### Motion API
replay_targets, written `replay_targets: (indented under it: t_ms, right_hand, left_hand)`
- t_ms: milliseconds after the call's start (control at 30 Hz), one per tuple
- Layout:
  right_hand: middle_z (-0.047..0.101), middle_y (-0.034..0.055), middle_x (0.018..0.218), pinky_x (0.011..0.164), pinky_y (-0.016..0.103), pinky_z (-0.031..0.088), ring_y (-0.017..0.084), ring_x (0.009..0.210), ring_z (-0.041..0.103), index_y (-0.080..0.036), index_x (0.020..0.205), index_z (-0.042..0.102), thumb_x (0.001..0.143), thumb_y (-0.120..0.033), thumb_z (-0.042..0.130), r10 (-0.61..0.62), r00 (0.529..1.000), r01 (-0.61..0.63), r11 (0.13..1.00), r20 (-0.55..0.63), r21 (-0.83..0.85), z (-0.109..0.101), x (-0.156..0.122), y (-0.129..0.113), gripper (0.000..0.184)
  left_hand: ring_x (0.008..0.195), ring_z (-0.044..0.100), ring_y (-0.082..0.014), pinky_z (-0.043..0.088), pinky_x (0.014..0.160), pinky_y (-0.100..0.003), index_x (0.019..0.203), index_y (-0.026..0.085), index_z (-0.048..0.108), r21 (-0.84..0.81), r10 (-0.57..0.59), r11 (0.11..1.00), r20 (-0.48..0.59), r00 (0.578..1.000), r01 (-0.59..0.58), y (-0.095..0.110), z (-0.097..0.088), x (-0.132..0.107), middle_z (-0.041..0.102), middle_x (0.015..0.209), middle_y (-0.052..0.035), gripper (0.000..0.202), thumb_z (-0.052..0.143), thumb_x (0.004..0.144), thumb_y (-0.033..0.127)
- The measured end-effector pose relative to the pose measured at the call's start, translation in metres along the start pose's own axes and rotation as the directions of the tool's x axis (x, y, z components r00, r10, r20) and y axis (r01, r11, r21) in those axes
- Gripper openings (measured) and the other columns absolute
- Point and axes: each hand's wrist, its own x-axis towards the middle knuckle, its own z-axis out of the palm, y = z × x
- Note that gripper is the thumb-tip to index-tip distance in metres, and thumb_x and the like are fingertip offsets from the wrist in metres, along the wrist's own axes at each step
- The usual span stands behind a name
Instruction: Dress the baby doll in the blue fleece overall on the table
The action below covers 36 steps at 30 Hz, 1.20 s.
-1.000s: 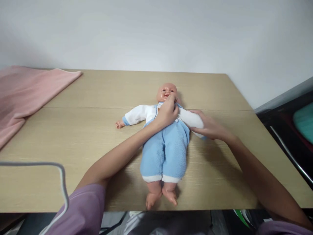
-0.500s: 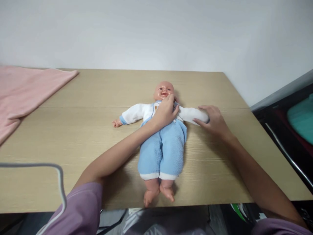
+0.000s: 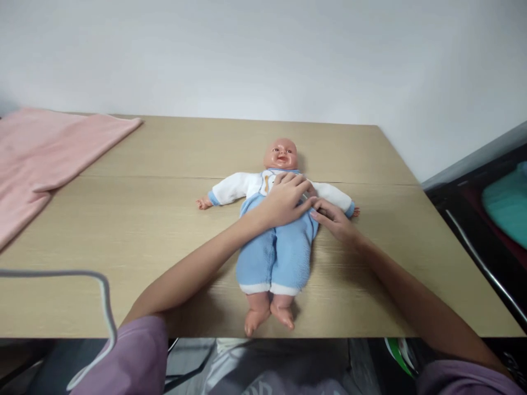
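A baby doll (image 3: 281,153) lies on its back on the table, head away from me, arms spread and bare feet toward the front edge. It wears a white-and-blue outfit (image 3: 253,263) with blue-cuffed sleeves. Across the doll's chest lies my left hand (image 3: 286,200), its fingers curled onto the clothing. My right hand (image 3: 333,216) is closed at the side of the outfit, just below the doll's arm on the right, with its fingertips meeting my left thumb. The cloth between the fingers is mostly hidden.
A pink cloth (image 3: 61,148) is spread over the left end of the wooden table (image 3: 164,148). In front at the left hangs a grey-white cable (image 3: 102,296). Past the right edge stands a black item with a teal thing (image 3: 508,195) on it. A white wall (image 3: 263,60) rises behind.
My right hand has left the end of the doll's sleeve and come in to its side; the doll's hand now shows beyond the cuff. My left hand has slid down from the neck to the chest.
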Motion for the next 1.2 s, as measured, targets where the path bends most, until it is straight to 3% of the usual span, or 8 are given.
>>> replay_targets:
  t_ms: [133,267,533,700,800,933,1067,1200]
  right_hand:
    - [0.043,-0.0032,0.084,0.071,0.034,0.046,0.019,0.076,0.043,-0.029,0.092,0.052,0.094,-0.084,0.078,0.113,0.992,-0.098,0.974,-0.061,0.203,0.003,0.003,0.009,0.061]
    - [0.051,-0.0035,0.091,0.073,0.032,0.048,0.019,0.079,0.050,-0.031,0.102,0.050,0.085,-0.082,0.089,0.108,0.991,-0.090,0.975,-0.080,0.202,0.006,0.006,0.012,0.066]
    - [0.065,0.0063,0.117,0.102,0.045,0.056,0.028,0.110,0.065,-0.031,0.120,0.059,0.101,-0.065,0.078,-0.122,0.969,0.095,0.987,-0.215,-0.130,0.018,0.003,0.017,0.044]
    - [0.066,0.0069,0.106,0.106,0.051,0.053,0.031,0.107,0.061,-0.029,0.103,0.064,0.103,-0.056,0.075,-0.196,0.964,0.138,0.947,-0.180,-0.292,0.016,0.001,0.008,0.029]
    - [0.066,0.0065,0.108,0.109,0.048,0.052,0.031,0.110,0.061,-0.029,0.100,0.065,0.103,-0.057,0.073,-0.148,0.976,0.120,0.978,-0.162,-0.172,0.015,0.001,0.007,0.029]
    - [0.064,0.0019,0.105,0.106,0.042,0.053,0.026,0.105,0.062,-0.030,0.102,0.062,0.107,-0.061,0.065,0.020,0.984,-0.010,0.998,-0.177,0.056,0.013,0.003,0.016,0.031]
    - [0.056,-0.0005,0.096,0.093,0.038,0.054,0.024,0.095,0.057,-0.031,0.099,0.057,0.104,-0.073,0.066,0.035,0.976,-0.021,0.998,-0.213,0.064,0.013,0.008,0.024,0.044]
    - [0.056,0.0003,0.092,0.084,0.037,0.052,0.024,0.090,0.054,-0.031,0.100,0.060,0.100,-0.084,0.070,0.018,0.982,-0.016,1.000,-0.187,0.011,0.016,0.009,0.021,0.054]
  left_hand:
    - [0.130,0.063,-0.0373,0.037,0.123,-0.059,0.115,0.020,0.072,0.049,-0.024,0.999,0.051,0.998,0.021,-0.001,0.003,-0.010,0.078,0.127,-0.0155,0.033,0.052,0.119,0.045]
    - [0.124,0.063,-0.0363,0.040,0.118,-0.059,0.112,0.021,0.071,0.032,-0.072,0.997,0.063,0.995,0.070,-0.007,0.006,-0.010,0.077,0.121,-0.0139,0.030,0.055,0.116,0.046]
    - [0.126,0.064,-0.0365,0.040,0.123,-0.060,0.113,0.022,0.067,-0.040,-0.132,0.990,0.040,0.990,0.134,-0.007,0.011,-0.007,0.078,0.122,-0.0138,0.016,0.063,0.105,0.035]
    - [0.123,0.067,-0.0332,0.048,0.117,-0.054,0.114,0.025,0.065,-0.160,-0.058,0.986,-0.076,0.995,0.045,-0.006,-0.021,-0.010,0.077,0.125,-0.0124,0.013,0.058,0.108,0.034]
    - [0.115,0.068,-0.0316,0.052,0.110,-0.051,0.107,0.027,0.063,-0.209,-0.034,0.978,-0.229,0.973,-0.015,-0.023,-0.042,-0.024,0.076,0.115,-0.0111,0.020,0.054,0.114,0.043]
    - [0.093,0.061,-0.0289,0.051,0.092,-0.048,0.102,0.028,0.057,-0.260,-0.198,0.961,-0.387,0.901,0.099,-0.064,-0.043,-0.061,0.067,0.100,-0.0079,0.031,0.053,0.116,0.055]
    - [0.089,0.057,-0.0307,0.048,0.090,-0.051,0.099,0.029,0.055,-0.164,-0.262,0.962,-0.303,0.916,0.220,-0.091,-0.029,-0.097,0.063,0.093,-0.0077,0.035,0.047,0.115,0.059]
    - [0.093,0.057,-0.0336,0.048,0.093,-0.055,0.097,0.028,0.055,-0.096,-0.233,0.971,-0.199,0.952,0.218,-0.094,-0.025,-0.110,0.065,0.094,-0.0102,0.038,0.043,0.113,0.061]
